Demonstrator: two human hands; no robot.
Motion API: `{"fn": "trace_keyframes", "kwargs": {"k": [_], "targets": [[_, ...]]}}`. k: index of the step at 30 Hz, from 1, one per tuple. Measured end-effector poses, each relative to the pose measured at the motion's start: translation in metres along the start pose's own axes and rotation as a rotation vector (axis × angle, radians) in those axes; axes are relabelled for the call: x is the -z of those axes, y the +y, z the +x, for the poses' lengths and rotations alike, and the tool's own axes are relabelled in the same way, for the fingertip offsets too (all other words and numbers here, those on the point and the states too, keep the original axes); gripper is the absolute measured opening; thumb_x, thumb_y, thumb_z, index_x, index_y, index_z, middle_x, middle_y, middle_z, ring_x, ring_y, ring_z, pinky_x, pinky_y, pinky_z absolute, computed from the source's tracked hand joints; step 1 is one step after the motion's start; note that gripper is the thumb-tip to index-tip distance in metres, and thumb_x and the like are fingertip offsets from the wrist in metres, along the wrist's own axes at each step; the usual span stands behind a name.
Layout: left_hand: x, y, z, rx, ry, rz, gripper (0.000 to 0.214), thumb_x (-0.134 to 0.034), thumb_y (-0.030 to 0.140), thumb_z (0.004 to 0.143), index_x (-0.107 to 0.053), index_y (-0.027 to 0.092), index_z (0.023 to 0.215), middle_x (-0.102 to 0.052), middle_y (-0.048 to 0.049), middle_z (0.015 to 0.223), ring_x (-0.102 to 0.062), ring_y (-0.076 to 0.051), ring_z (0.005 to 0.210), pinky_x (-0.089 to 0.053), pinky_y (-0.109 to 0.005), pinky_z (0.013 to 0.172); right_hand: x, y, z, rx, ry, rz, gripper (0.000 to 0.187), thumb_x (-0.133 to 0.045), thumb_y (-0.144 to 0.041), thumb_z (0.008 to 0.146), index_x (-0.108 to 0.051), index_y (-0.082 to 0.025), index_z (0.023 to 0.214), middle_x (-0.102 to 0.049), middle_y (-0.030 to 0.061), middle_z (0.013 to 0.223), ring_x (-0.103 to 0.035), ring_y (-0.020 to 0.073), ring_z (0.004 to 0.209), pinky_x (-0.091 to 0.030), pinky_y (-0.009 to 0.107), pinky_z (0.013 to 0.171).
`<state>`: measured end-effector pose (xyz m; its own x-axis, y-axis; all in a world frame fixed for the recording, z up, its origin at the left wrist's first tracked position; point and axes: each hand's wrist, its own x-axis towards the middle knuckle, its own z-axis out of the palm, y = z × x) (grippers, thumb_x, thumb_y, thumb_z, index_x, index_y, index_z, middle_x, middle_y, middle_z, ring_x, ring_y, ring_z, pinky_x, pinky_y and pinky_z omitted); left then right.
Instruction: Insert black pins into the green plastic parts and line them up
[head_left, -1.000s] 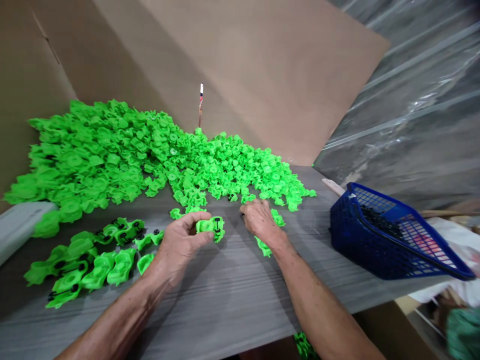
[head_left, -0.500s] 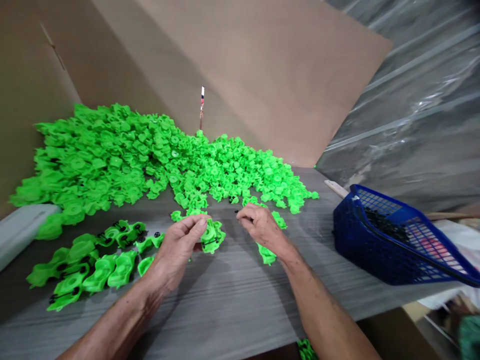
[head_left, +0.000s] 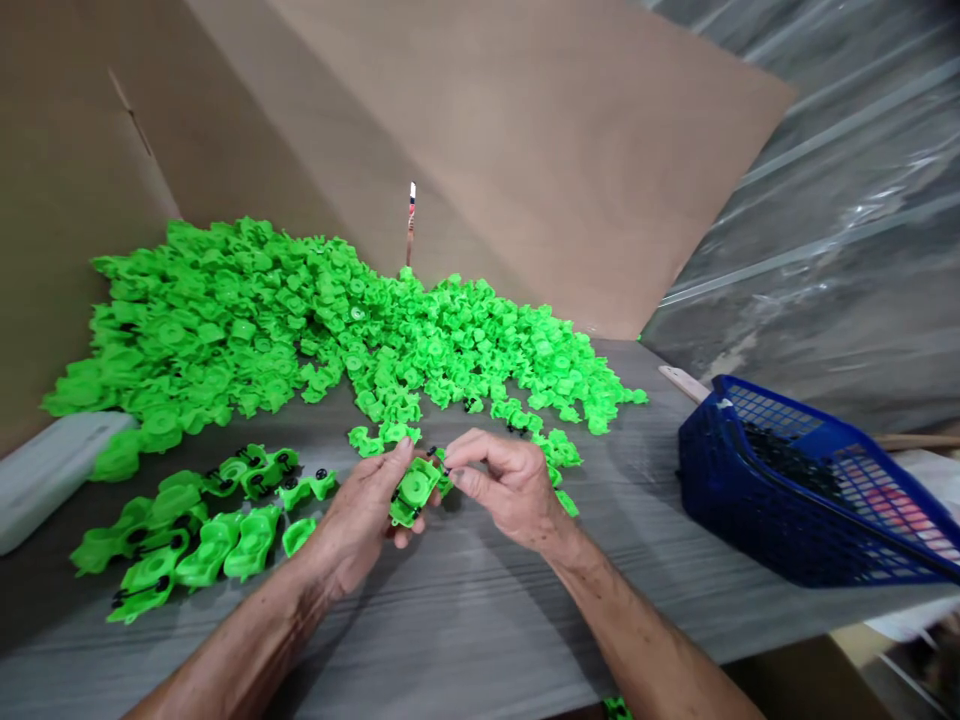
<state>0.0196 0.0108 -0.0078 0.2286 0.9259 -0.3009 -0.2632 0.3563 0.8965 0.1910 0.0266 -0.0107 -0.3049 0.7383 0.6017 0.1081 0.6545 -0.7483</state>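
Along the left, a cardboard wall (head_left: 75, 200) rose beside the counter (head_left: 450, 620), which had a grey wood-grain surface, and a pale grey bar (head_left: 52, 480) lay at its left edge. Just right of the bar, on the counter, I had a loose group of green parts (head_left: 187, 540) fitted with small black wheel-like pieces. Behind them spread a big heap of bright green plastic parts (head_left: 225, 320). A thin upright stick (head_left: 411, 225) stood behind the heap against the cardboard, its tip banded white and red, any marks too small to read. My left hand (head_left: 352, 530) was closed around a green plastic piece (head_left: 415, 490), holding it just above the counter near the heap's front edge, while the fingertips (head_left: 457, 470) of my right hand (head_left: 510, 490) pinched its far side. Further right, a blue plastic mesh basket (head_left: 750, 490) lay tilted on the counter with small black parts (head_left: 787, 460) inside, a wooden strip (head_left: 682, 382) just beside it and clear plastic sheeting (head_left: 825, 200) behind.
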Motion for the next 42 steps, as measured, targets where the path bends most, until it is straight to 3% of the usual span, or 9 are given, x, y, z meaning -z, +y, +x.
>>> {"fn": "trace_keyframes", "kwargs": {"k": [5,12,18,28,33,38,42], "targets": [[0.0,0.0,0.0,0.009,-0.043,0.022,0.048,-0.062,0.061,0.075,-0.062,0.014,0.083,-0.063,-0.0039,0.058,-0.048,-0.009,0.039,-0.026,-0.016,0.032,-0.005,-0.001,0.0,0.057,-0.044,-0.067,0.008,-0.063,-0.018,0.085,-0.071,-0.019,0.083,-0.065,0.0029,0.08,-0.062,0.0134,0.074,-0.051,0.027,0.069],[-0.001,0.0,-0.001,0.007,-0.063,0.051,0.044,-0.063,0.057,0.076,-0.063,0.014,0.086,-0.062,-0.0025,0.058,-0.046,-0.008,0.038,-0.024,-0.015,0.032,-0.003,-0.002,0.0,0.045,-0.146,-0.068,0.011,-0.061,-0.013,0.086,-0.071,-0.019,0.084,-0.063,0.0022,0.082,-0.062,0.0126,0.077,-0.05,0.025,0.071],[0.0,-0.001,0.0,-0.018,-0.085,0.08,0.043,-0.064,0.057,0.075,-0.061,0.014,0.076,-0.06,-0.002,0.058,-0.046,-0.007,0.038,-0.024,-0.015,0.032,-0.003,-0.002,0.0,0.019,-0.175,-0.079,0.01,-0.061,-0.014,0.086,-0.07,-0.018,0.082,-0.064,0.0029,0.082,-0.062,0.0128,0.077,-0.05,0.026,0.071],[0.0,-0.002,0.0,-0.072,-0.082,0.09,0.041,-0.067,0.055,0.073,-0.059,0.015,0.071,-0.055,0.0022,0.058,-0.046,-0.007,0.04,-0.026,-0.016,0.033,-0.012,-0.006,-0.001,-0.033,-0.082,-0.085,0.006,-0.064,-0.017,0.08,-0.066,-0.017,0.074,-0.062,0.0017,0.074,-0.06,0.013,0.07,-0.049,0.026,0.066],[-0.003,-0.006,0.0,-0.136,-0.011,0.158,0.044,-0.066,0.059,0.071,-0.055,0.017,0.066,-0.049,0.0037,0.054,-0.047,-0.009,0.042,-0.03,-0.019,0.035,-0.019,-0.004,-0.002,0.049,-0.045,-0.137,0.01,-0.061,-0.014,0.079,-0.063,-0.019,0.07,-0.059,0.0004,0.072,-0.058,0.0131,0.07,-0.048,0.027,0.068],[0.004,0.007,0.001,-0.27,0.049,0.337,0.038,-0.062,0.055,0.075,-0.062,0.017,0.071,-0.055,0.0008,0.06,-0.047,-0.012,0.05,-0.036,-0.022,0.045,-0.001,0.009,0.001,-0.026,0.001,-0.117,0.004,-0.065,-0.022,0.082,-0.068,-0.019,0.083,-0.064,0.0015,0.077,-0.06,0.0135,0.072,-0.048,0.027,0.067],[0.022,0.02,0.006,-0.449,0.07,0.685,0.026,-0.061,0.045,0.077,-0.067,0.02,0.08,-0.056,0.0024,0.059,-0.046,-0.013,0.055,-0.033,-0.023,0.052,0.026,0.028,0.002,-0.053,0.078,-0.458,0.01,-0.06,-0.019,0.083,-0.069,-0.018,0.084,-0.065,0.0027,0.077,-0.059,0.0147,0.071,-0.047,0.027,0.067]]}}
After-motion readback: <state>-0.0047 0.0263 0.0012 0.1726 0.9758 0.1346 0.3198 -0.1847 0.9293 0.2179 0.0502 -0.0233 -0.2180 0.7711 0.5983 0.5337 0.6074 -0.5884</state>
